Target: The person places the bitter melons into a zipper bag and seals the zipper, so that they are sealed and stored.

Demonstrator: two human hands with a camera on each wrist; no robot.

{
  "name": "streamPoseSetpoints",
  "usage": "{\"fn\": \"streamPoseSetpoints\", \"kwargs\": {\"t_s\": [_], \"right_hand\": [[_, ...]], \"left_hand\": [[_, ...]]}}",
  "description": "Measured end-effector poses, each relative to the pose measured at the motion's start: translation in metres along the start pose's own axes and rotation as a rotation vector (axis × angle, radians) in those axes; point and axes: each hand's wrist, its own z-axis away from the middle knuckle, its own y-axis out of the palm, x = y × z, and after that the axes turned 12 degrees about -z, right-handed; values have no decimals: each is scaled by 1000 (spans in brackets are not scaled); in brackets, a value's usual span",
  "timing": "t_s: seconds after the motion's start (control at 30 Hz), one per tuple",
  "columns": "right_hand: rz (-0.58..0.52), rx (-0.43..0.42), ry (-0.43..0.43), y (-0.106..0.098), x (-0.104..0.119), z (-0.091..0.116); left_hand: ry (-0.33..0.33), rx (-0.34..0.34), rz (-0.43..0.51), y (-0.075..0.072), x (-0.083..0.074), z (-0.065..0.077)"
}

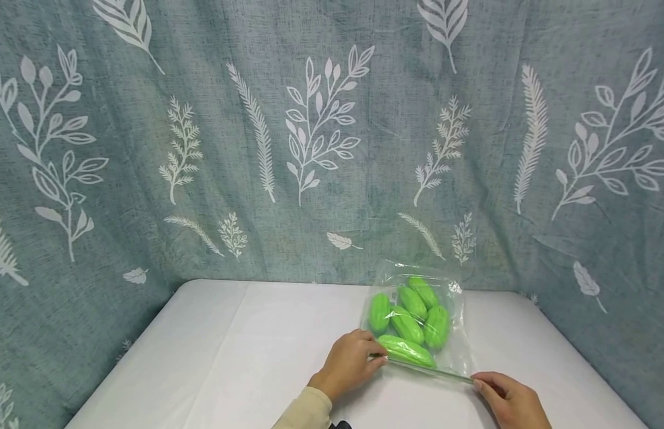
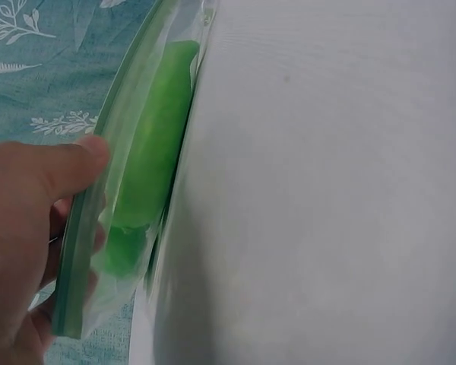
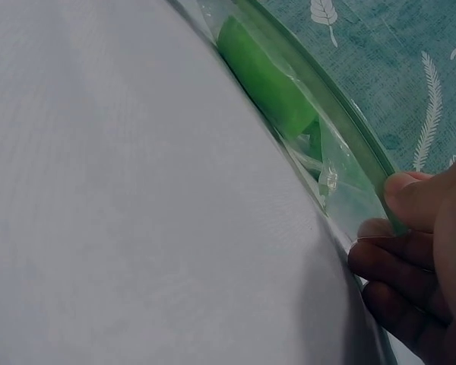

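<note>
A clear zip bag (image 1: 458, 348) lies toward the back right of the table and holds several bright green, cucumber-like pieces (image 1: 406, 322). The nearest piece (image 1: 406, 351) lies sideways along the bag's mouth. At the bag's near left corner, my left hand (image 1: 349, 362) pinches the green zip strip between thumb and fingers. My right hand (image 1: 510, 398) pinches the strip's right end. In the left wrist view the thumb of my left hand (image 2: 34, 198) presses on the green strip (image 2: 76, 270). The right wrist view shows my right hand (image 3: 429, 228) gripping the strip's end (image 3: 365, 141).
A white-covered table (image 1: 257, 351) runs under the bag and both hands. A teal curtain (image 1: 321, 149) with white leaf prints hangs behind the table and along its sides. A small dark object (image 1: 341, 425) shows below the left sleeve (image 1: 307, 410).
</note>
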Motion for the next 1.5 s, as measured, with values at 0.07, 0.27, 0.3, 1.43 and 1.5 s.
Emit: {"fn": "streamPoseSetpoints", "kwargs": {"t_s": [0.07,0.27,0.3,1.43,1.5], "right_hand": [[0,0,-5,0,-1,1],[12,5,-31,-3,-2,2],[18,4,-34,-3,-2,2],[28,8,2,-4,-6,-1],[29,8,-2,-4,-5,-2]], "left_hand": [[-4,-3,7,0,1,1],[-26,-3,45,-2,4,5],[-21,-7,41,-2,4,5],[-106,86,153,-12,22,16],[-107,87,155,-12,24,16]]}}
